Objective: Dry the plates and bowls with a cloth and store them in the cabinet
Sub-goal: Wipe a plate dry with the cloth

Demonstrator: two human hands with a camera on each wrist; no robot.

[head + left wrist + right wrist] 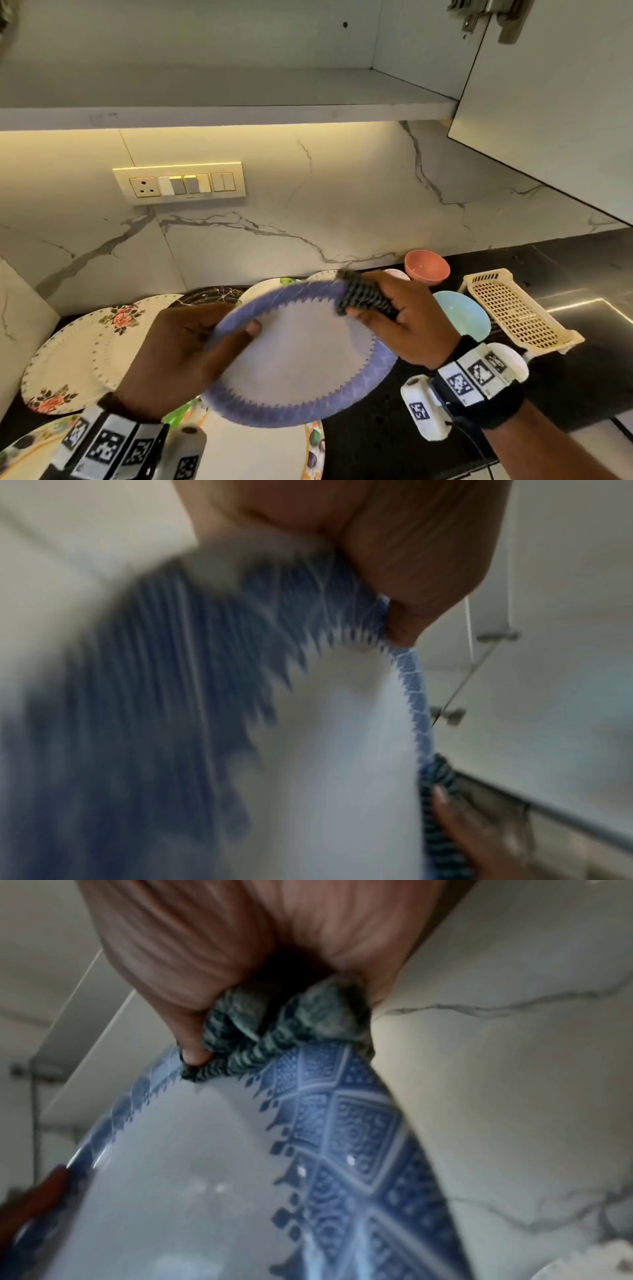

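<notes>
My left hand (191, 346) grips the left rim of a white plate with a blue patterned border (301, 356), thumb on top, holding it tilted above the counter. My right hand (394, 315) holds a bunched dark checked cloth (363, 296) against the plate's far right rim. The left wrist view shows the plate (342, 750) blurred, with the cloth (441, 831) at its far edge. In the right wrist view the cloth (274, 1031) sits pinched over the blue border of the plate (192, 1177). The open cabinet shelf (222, 92) lies above.
Floral plates (78, 353) and other plates (267, 452) lie on the dark counter at left and below. A pink bowl (426, 270), a light blue bowl (462, 317) and a cream plastic basket (513, 311) stand at right. The open cabinet door (555, 120) hangs at upper right.
</notes>
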